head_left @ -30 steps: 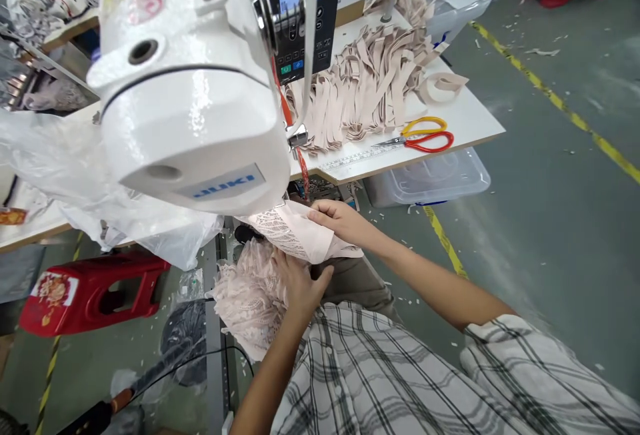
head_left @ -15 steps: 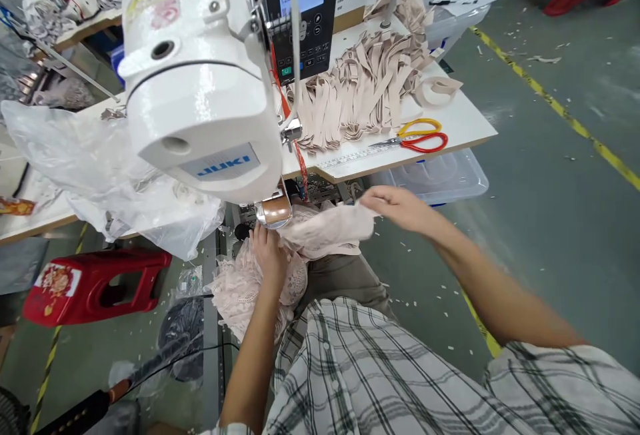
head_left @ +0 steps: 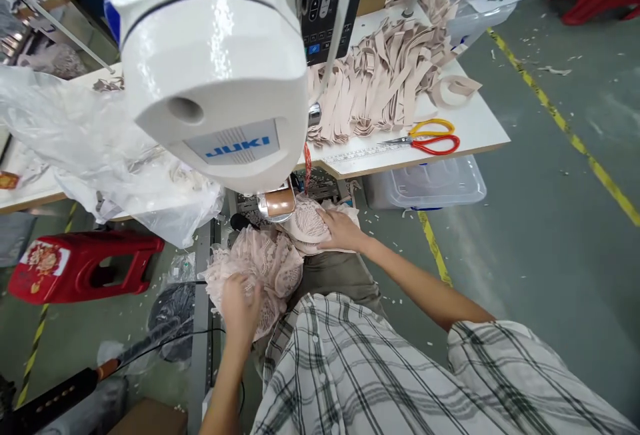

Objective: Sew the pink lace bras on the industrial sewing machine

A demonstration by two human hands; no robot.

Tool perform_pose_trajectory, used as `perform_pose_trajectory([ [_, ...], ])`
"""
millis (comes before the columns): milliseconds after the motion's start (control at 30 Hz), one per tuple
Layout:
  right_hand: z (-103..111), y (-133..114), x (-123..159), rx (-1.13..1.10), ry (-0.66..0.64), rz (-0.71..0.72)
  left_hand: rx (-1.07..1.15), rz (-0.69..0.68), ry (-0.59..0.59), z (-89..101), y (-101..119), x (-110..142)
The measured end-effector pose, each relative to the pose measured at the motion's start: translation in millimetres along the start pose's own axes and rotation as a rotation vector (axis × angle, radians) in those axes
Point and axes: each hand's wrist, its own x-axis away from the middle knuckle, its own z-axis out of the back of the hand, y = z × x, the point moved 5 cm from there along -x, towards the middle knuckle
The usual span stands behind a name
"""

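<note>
My right hand (head_left: 343, 230) grips the edge of a pale pink lace bra (head_left: 307, 220), its fingers lying over a moulded cup beside the sewing head. Over my lap, to the left, spreads a bunched heap of pink lace bras (head_left: 273, 255). My left hand (head_left: 241, 305) is at the near side of this heap, its fingers curled into the lace. Just beyond both hands stands a white JUKI sewing machine (head_left: 215, 88); its copper-coloured front guard (head_left: 280, 202) hangs close to the cup. The needle area is hidden from above.
Beige fabric strips (head_left: 370, 88) cover the white table (head_left: 480, 128), with red and yellow scissors (head_left: 430, 138) and a printed ruler near its front edge. A clear plastic box (head_left: 435, 185) is below. Plastic sheeting (head_left: 125, 148) and a red stool (head_left: 90, 262) are at left.
My right hand has come left from the bra's outstretched end onto its cup by the machine. My left hand has drawn back from the machine to the lace heap. The view has shifted closer.
</note>
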Motion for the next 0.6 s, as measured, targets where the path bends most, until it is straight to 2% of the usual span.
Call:
perform_pose_trajectory([
  [33, -7.8, -4.1, 4.0, 0.022, 0.02, 0.026, -0.107, 0.087, 0.032, 12.4, -22.2, 12.7],
  [67, -14.0, -7.8, 9.6, 0.046, 0.052, 0.055, -0.196, 0.16, 0.007, 17.2, -41.0, 25.9],
  [133, -24.2, -13.6, 20.1, 0.092, 0.117, 0.099, -0.284, 0.251, -0.132, 7.6, -66.3, 50.6],
  [200, -32.0, -16.0, 22.9, 0.112, 0.163, 0.063, -0.262, 0.303, -0.285, -15.3, -76.8, 69.5],
  [233, -34.2, -16.1, 20.8, 0.111, 0.178, 0.011, -0.236, 0.319, -0.325, -25.2, -77.7, 75.6],
  [300, -34.2, -17.3, 12.4, 0.098, 0.185, -0.106, -0.196, 0.334, -0.316, -31.8, -74.4, 81.1],
  [333, -31.4, -19.8, 7.8, 0.091, 0.169, -0.153, -0.176, 0.321, -0.288, -27.3, -70.5, 81.2],
  [400, -18.0, -31.6, 1.3, 0.068, 0.122, -0.193, -0.091, 0.243, -0.238, -4.2, -57.6, 77.6],
  [467, 7.5, -56.1, 1.2, 0.008, 0.126, -0.133, 0.064, 0.155, -0.203, 32.4, -39.2, 69.2],
  [533, 37.7, -95.6, 7.5, -0.115, 0.131, 0.068, 0.25, 0.115, -0.193, 70.3, -17.2, 54.3],
  [567, 49.7, -120.9, 13.3, -0.198, 0.067, 0.24, 0.345, 0.103, -0.229, 84.1, -4.5, 44.1],
  [600, 58.3, -147.6, 21.9, -0.275, -0.062, 0.436, 0.442, 0.082, -0.294, 92.9, 9.5, 32.4],
])
